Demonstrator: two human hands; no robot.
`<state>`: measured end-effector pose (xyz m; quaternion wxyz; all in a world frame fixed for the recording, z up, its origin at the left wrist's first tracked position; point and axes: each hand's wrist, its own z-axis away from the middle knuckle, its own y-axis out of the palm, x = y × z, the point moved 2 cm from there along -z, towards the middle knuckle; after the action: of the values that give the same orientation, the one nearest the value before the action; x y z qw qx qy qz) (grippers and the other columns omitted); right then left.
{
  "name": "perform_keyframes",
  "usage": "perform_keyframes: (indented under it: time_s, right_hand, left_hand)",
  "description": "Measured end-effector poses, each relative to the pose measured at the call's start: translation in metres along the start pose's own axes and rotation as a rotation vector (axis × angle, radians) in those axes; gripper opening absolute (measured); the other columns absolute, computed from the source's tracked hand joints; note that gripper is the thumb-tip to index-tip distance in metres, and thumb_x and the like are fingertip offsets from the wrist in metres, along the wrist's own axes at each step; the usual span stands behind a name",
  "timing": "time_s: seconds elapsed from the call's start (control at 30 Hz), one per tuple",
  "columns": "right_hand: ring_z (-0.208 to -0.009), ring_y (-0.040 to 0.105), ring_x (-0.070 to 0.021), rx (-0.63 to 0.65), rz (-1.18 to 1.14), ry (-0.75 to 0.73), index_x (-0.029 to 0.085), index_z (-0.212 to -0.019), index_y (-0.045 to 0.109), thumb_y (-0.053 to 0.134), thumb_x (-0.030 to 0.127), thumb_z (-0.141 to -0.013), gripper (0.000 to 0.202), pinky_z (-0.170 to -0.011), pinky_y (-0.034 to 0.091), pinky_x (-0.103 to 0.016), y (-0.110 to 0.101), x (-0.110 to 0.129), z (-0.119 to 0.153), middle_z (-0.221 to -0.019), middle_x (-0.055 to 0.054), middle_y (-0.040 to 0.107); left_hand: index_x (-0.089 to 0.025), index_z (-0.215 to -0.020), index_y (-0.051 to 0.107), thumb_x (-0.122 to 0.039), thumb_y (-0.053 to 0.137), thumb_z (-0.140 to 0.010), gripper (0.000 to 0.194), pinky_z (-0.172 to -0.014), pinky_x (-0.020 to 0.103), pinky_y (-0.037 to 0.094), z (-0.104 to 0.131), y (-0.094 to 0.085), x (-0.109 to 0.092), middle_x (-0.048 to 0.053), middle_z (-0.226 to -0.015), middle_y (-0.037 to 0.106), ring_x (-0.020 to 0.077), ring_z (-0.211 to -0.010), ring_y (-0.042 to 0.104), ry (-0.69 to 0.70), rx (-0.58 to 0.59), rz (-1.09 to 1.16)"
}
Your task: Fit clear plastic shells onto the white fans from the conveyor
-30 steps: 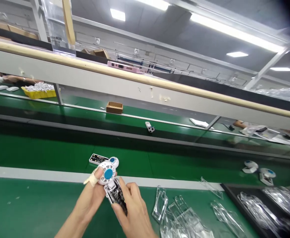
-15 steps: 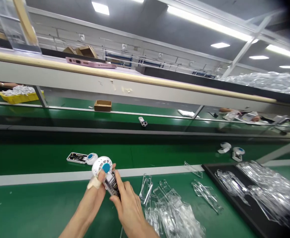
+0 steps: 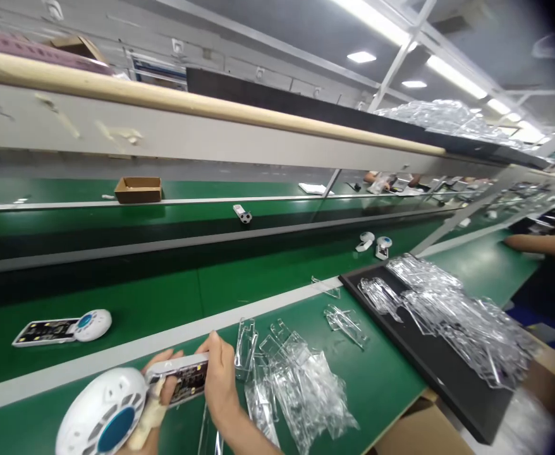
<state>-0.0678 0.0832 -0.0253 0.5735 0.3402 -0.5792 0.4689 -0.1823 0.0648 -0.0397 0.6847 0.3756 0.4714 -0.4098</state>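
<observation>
Both my hands hold a white device [image 3: 124, 379] with a large round head, a blue disc on it and an open-backed body showing a circuit board. My left hand [image 3: 167, 390], with pale tape around the thumb, grips it where the head meets the body. The fingers of my right hand [image 3: 222, 379] are wrapped round the body's far end. Clear plastic frames [image 3: 301, 379], some in thin bags, lie on the green bench right of my right hand. A similar open device [image 3: 52, 331] lies on the green strip beyond the pale rail.
A black tray [image 3: 452, 379] heaped with clear plastic pieces [image 3: 467, 316] stands at the right. Two white devices [image 3: 375, 245] sit beyond it. A brown box [image 3: 138, 191] and a small device [image 3: 243, 215] are farther back. A shelf edge [image 3: 211, 123] crosses above. Another person's arm [image 3: 543, 244] reaches in from the right.
The view has turned rightward. The held device now appears lower, larger and closer, with its round head pointing left and its body nearly level. Both hands still hold it.
</observation>
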Motion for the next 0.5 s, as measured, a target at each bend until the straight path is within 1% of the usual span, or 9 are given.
perform_keyframes:
  time_s: [0.07,0.17,0.23,0.27,0.3,0.37,0.43,0.47,0.5]
  right_hand:
    - [-0.057,0.053,-0.0149,0.000,0.020,-0.035,0.020,-0.056,0.050,0.023,0.047,-0.092,0.053,-0.056,0.039,-0.025,0.000,-0.002,-0.004,-0.056,-0.001,0.055]
    - [-0.060,0.056,-0.0160,0.127,0.213,-0.040,0.018,-0.060,0.055,0.020,0.045,-0.093,0.054,-0.057,0.039,-0.025,-0.007,-0.007,-0.020,-0.058,-0.003,0.058]
    - [-0.066,0.060,-0.0183,0.211,0.452,-0.050,0.017,-0.074,0.059,0.026,0.042,-0.093,0.045,-0.061,0.041,-0.027,-0.019,-0.015,-0.033,-0.068,-0.004,0.064]
    - [-0.069,0.062,-0.0202,0.221,0.598,-0.046,0.016,-0.083,0.059,0.031,0.040,-0.093,0.038,-0.063,0.042,-0.030,-0.027,-0.021,-0.039,-0.076,-0.006,0.065]
    - [-0.072,0.063,-0.0226,0.207,0.752,-0.031,0.015,-0.091,0.057,0.035,0.039,-0.092,0.032,-0.066,0.043,-0.032,-0.036,-0.028,-0.044,-0.083,-0.009,0.066]
    - [-0.078,0.064,-0.0280,0.151,1.027,0.013,0.011,-0.101,0.053,0.043,0.038,-0.089,0.031,-0.067,0.045,-0.038,-0.050,-0.044,-0.049,-0.095,-0.016,0.062]
    - [-0.083,0.064,-0.0309,0.113,1.193,0.025,0.011,-0.104,0.050,0.049,0.037,-0.086,0.032,-0.065,0.047,-0.040,-0.056,-0.059,-0.051,-0.099,-0.019,0.058]
    - [-0.085,0.063,-0.0312,0.100,1.239,0.012,0.011,-0.104,0.050,0.051,0.035,-0.085,0.031,-0.064,0.048,-0.040,-0.056,-0.064,-0.051,-0.099,-0.018,0.057]
    - [-0.087,0.063,-0.0310,0.089,1.269,0.003,0.012,-0.104,0.049,0.053,0.033,-0.084,0.029,-0.063,0.049,-0.038,-0.055,-0.068,-0.051,-0.099,-0.017,0.055]
  left_hand:
    - [-0.023,-0.082,0.064,-0.061,0.072,-0.054,0.048,-0.089,0.039,0.049,-0.006,0.000,0.007,0.005,-0.084,0.070,0.0313,-0.094,0.062,0.000,-0.002,-0.018]
    - [-0.022,-0.091,0.063,-0.054,0.072,-0.059,0.046,-0.083,0.036,0.051,-0.029,0.007,0.009,0.006,-0.094,0.069,0.0293,-0.097,0.061,-0.086,0.041,-0.024]
    - [-0.018,-0.102,0.060,-0.050,0.068,-0.066,0.049,-0.077,0.035,0.052,-0.058,0.017,0.008,0.009,-0.103,0.066,0.0274,-0.097,0.061,-0.149,0.059,-0.065]
    - [-0.016,-0.105,0.058,-0.049,0.065,-0.068,0.050,-0.075,0.034,0.052,-0.076,0.023,0.006,0.011,-0.105,0.064,0.0269,-0.096,0.061,-0.152,0.054,-0.106]
    - [-0.014,-0.105,0.058,-0.049,0.063,-0.070,0.050,-0.074,0.034,0.052,-0.096,0.027,0.004,0.013,-0.106,0.064,0.0268,-0.095,0.061,-0.135,0.039,-0.161]
    - [-0.013,-0.100,0.060,-0.047,0.064,-0.068,0.047,-0.075,0.037,0.050,-0.135,0.030,-0.003,0.014,-0.102,0.065,0.0289,-0.095,0.060,-0.067,0.006,-0.255]
    - [-0.013,-0.091,0.063,-0.044,0.071,-0.060,0.044,-0.083,0.042,0.046,-0.167,0.019,-0.014,0.014,-0.096,0.066,0.0337,-0.099,0.058,0.000,-0.004,-0.340]
    - [-0.014,-0.087,0.064,-0.041,0.073,-0.057,0.042,-0.088,0.045,0.042,-0.178,0.008,-0.021,0.014,-0.095,0.066,0.0364,-0.104,0.056,0.035,-0.010,-0.385]
    - [-0.016,-0.085,0.065,-0.038,0.075,-0.053,0.041,-0.095,0.047,0.036,-0.187,-0.008,-0.029,0.015,-0.099,0.066,0.0387,-0.110,0.051,0.072,-0.022,-0.422]
